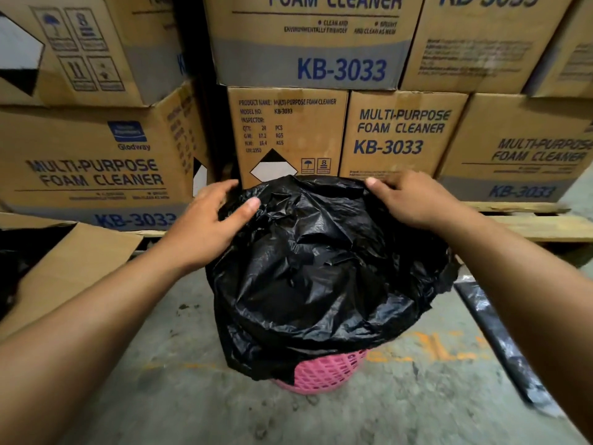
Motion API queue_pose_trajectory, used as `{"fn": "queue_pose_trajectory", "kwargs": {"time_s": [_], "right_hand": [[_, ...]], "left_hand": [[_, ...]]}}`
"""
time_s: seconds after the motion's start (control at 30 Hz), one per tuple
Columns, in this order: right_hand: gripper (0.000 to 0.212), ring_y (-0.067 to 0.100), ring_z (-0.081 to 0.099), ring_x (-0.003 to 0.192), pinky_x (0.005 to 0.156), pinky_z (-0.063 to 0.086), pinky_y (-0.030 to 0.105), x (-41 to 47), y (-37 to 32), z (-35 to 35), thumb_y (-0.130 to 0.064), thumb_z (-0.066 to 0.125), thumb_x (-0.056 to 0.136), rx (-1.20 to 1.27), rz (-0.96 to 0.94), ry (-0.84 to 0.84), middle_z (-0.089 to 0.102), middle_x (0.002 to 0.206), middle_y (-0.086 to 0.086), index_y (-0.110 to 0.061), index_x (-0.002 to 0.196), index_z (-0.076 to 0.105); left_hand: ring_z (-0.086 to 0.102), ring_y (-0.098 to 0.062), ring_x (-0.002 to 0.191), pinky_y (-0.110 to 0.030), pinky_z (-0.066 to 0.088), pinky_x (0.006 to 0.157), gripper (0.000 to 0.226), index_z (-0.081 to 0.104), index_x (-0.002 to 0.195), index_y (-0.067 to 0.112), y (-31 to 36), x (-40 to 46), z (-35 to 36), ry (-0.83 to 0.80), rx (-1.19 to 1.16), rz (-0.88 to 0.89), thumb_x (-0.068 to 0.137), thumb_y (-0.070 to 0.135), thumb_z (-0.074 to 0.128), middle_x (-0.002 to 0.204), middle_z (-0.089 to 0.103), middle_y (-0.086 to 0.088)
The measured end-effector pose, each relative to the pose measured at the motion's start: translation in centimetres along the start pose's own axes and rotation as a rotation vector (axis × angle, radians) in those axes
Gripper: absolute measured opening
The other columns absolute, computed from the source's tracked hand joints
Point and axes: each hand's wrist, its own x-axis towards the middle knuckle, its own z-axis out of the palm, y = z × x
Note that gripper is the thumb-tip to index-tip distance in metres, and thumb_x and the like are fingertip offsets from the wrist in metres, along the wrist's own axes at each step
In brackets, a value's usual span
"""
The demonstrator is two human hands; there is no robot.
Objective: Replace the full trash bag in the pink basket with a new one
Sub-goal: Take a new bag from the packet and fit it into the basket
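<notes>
A pink perforated basket [324,372] stands on the concrete floor, mostly covered by a crumpled black trash bag [321,271] draped over its rim and down its sides. My left hand [213,220] rests on the bag's far left edge, thumb on top and fingers curled behind the plastic. My right hand [409,199] pinches the far right edge of the bag at the rim. Only the lower front of the basket shows below the plastic.
Stacked cardboard boxes [398,136] marked foam cleaner stand close behind the basket on a wooden pallet [532,220]. An open cardboard box [70,264] lies at the left. A dark strip of plastic [500,342] lies on the floor at the right.
</notes>
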Motion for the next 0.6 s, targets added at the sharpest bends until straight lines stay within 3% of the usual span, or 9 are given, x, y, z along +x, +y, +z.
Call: {"fn": "queue_pose_trajectory", "kwargs": {"time_s": [0.1, 0.17, 0.27, 0.33, 0.37, 0.4, 0.47, 0.53, 0.6], "right_hand": [[0.083, 0.033, 0.045, 0.133, 0.111, 0.035, 0.044, 1.5, -0.3, 0.5, -0.074, 0.025, 0.089, 0.084, 0.121, -0.152, 0.049, 0.147, 0.014, -0.012, 0.139, 0.051], [0.086, 0.031, 0.045, 0.134, 0.110, 0.036, 0.044, 1.3, 1.0, 1.2, -0.075, 0.031, 0.087, 0.261, 0.221, -0.243, 0.047, 0.149, 0.012, -0.012, 0.142, 0.048], [0.081, 0.027, 0.071, 0.100, 0.075, 0.058, 0.037, -0.1, 3.4, 2.5, -0.078, 0.048, 0.079, 0.928, 0.488, -0.402, 0.070, 0.120, 0.007, -0.016, 0.129, 0.061], [0.093, 0.024, 0.075, 0.081, 0.055, 0.059, 0.038, -1.0, 4.5, 3.4, -0.084, 0.052, 0.068, 1.150, 0.566, -0.436, 0.067, 0.122, 0.002, -0.023, 0.139, 0.053], [0.103, 0.023, 0.075, 0.078, 0.054, 0.059, 0.039, -1.4, 5.2, 3.9, -0.086, 0.054, 0.062, 1.180, 0.601, -0.414, 0.061, 0.129, -0.001, -0.028, 0.146, 0.042], [0.106, 0.024, 0.075, 0.084, 0.063, 0.060, 0.043, -1.6, 5.9, 4.6, -0.087, 0.053, 0.061, 1.210, 0.624, -0.397, 0.059, 0.136, 0.004, -0.030, 0.149, 0.036], [0.089, 0.029, 0.069, 0.102, 0.088, 0.053, 0.043, -1.6, 7.1, 5.6, -0.083, 0.041, 0.076, 1.263, 0.632, -0.339, 0.062, 0.133, 0.013, -0.024, 0.142, 0.047], [0.076, 0.028, 0.064, 0.090, 0.081, 0.046, 0.035, -1.2, 7.8, 4.9, -0.069, 0.027, 0.093, 1.150, 0.631, -0.115, 0.070, 0.112, 0.016, -0.009, 0.126, 0.062], [0.059, 0.021, 0.054, 0.074, 0.066, 0.039, 0.033, -0.5, 7.8, 2.7, -0.054, 0.032, 0.100, 0.844, 0.522, 0.172, 0.070, 0.100, 0.011, -0.008, 0.109, 0.068]], "left_hand": [[0.033, -0.017, 0.139, -0.031, 0.026, 0.108, 0.099, 0.027, 0.152, 0.029, 0.2, 0.9, 0.9, -0.101, 0.088, -0.007, 0.072, 0.084, 0.042, 0.158, 0.030, 0.003], [0.032, -0.015, 0.138, -0.027, 0.024, 0.104, 0.101, 0.026, 0.152, 0.027, -0.1, 1.0, 1.2, -0.105, 0.130, 0.004, 0.070, 0.082, 0.048, 0.156, 0.029, 0.005], [0.034, -0.015, 0.137, -0.031, 0.027, 0.104, 0.102, 0.026, 0.151, 0.034, -0.5, 0.8, 1.2, -0.107, 0.088, -0.044, 0.066, 0.085, 0.049, 0.155, 0.030, 0.005], [0.035, -0.016, 0.137, -0.032, 0.028, 0.104, 0.104, 0.027, 0.150, 0.038, -0.5, 0.8, 1.2, -0.101, 0.052, -0.073, 0.062, 0.089, 0.048, 0.155, 0.032, 0.005], [0.036, -0.017, 0.137, -0.034, 0.029, 0.105, 0.106, 0.027, 0.150, 0.039, -0.5, 0.8, 1.2, -0.107, 0.046, -0.080, 0.060, 0.090, 0.048, 0.155, 0.032, 0.005], [0.036, -0.018, 0.137, -0.036, 0.030, 0.107, 0.108, 0.026, 0.150, 0.039, -0.4, 0.8, 1.2, -0.122, 0.036, -0.088, 0.058, 0.092, 0.047, 0.156, 0.032, 0.005], [0.038, -0.016, 0.135, -0.034, 0.032, 0.103, 0.109, 0.022, 0.151, 0.040, -0.6, 0.9, 0.8, -0.163, -0.006, -0.120, 0.059, 0.092, 0.047, 0.157, 0.032, 0.006], [0.038, -0.013, 0.133, -0.032, 0.031, 0.102, 0.107, 0.022, 0.153, 0.037, -0.9, 1.1, 0.1, -0.144, -0.006, -0.125, 0.063, 0.091, 0.043, 0.157, 0.032, 0.006], [0.037, -0.017, 0.137, -0.033, 0.029, 0.106, 0.100, 0.027, 0.152, 0.031, -0.9, 1.5, -0.7, -0.017, 0.135, -0.021, 0.071, 0.089, 0.036, 0.155, 0.034, 0.000]]}}
